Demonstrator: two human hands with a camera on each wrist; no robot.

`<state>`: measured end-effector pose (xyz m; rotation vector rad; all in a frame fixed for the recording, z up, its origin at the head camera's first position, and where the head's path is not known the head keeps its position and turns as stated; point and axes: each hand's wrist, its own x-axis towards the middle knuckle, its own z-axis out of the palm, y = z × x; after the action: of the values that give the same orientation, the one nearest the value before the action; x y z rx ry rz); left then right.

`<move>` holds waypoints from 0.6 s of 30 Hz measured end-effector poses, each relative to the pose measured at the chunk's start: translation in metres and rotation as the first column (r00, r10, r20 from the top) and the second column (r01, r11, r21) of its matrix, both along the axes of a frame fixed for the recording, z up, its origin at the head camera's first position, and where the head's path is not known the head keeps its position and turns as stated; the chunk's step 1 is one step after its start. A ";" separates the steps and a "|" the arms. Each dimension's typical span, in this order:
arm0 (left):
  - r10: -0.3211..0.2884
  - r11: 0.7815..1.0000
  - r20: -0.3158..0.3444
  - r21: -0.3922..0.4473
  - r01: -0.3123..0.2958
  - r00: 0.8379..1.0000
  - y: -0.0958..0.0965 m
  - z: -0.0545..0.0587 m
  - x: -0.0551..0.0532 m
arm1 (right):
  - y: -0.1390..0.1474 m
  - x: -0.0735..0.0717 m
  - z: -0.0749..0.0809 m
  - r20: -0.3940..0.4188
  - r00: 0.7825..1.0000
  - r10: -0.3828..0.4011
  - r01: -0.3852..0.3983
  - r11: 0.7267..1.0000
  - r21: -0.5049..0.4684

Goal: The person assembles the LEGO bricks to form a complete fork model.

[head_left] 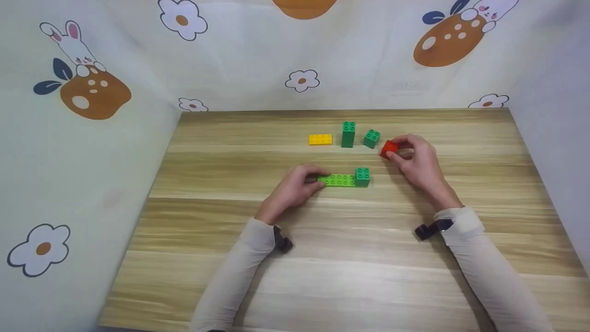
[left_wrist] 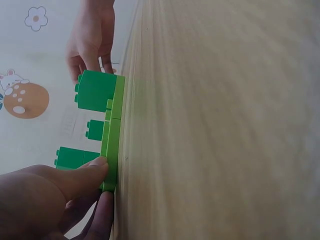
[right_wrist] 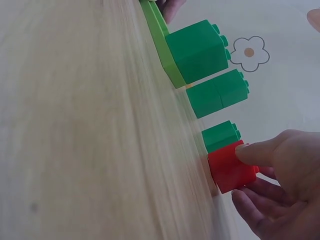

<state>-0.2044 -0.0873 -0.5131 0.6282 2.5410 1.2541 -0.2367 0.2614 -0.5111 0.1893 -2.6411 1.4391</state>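
Note:
My left hand [head_left: 297, 184] pinches the left end of a flat lime-green building-block plate [head_left: 339, 180], which lies on the table. A dark green block [head_left: 362, 177] sits on that plate's right end. In the right wrist view, the thumb and fingers of my right hand [right_wrist: 280, 180] pinch a red block [right_wrist: 231, 167] at the table surface. Just left of the red block stands a small dark green block [head_left: 371, 139], and beyond it a taller green stack [head_left: 348, 134] that shows a seam in the wrist views. A flat yellow brick [head_left: 320, 139] lies at the row's left end.
The wooden table [head_left: 207, 230] meets a patterned cloth wall [head_left: 249, 60] behind the blocks. More of the covering rises along the left and right sides. A dark wrist camera [head_left: 283, 242] is strapped near each sleeve cuff.

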 end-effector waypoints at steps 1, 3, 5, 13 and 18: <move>0.000 1.000 -0.002 0.000 0.000 1.000 0.000 0.000 0.000 | 0.000 0.000 0.001 0.000 1.000 0.001 -0.001 1.000 -0.003; -0.002 1.000 -0.009 -0.002 0.002 1.000 0.000 0.000 0.000 | -0.001 0.001 0.002 0.000 1.000 0.001 -0.001 1.000 -0.007; -0.003 1.000 -0.012 -0.002 0.003 1.000 0.000 -0.001 0.000 | -0.002 0.002 0.004 0.001 1.000 0.003 -0.003 1.000 -0.010; -0.002 1.000 0.029 0.020 0.001 1.000 -0.001 0.001 0.001 | -0.010 0.007 0.014 0.010 1.000 0.028 -0.028 0.999 -0.040; 0.003 1.000 0.029 0.010 -0.003 1.000 -0.001 0.001 0.001 | -0.018 0.011 0.019 -0.009 0.998 0.055 -0.056 0.997 -0.055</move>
<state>-0.2038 -0.0885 -0.5121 0.6046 2.5143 1.2689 -0.2252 0.2438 -0.4919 0.2640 -2.6068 1.5231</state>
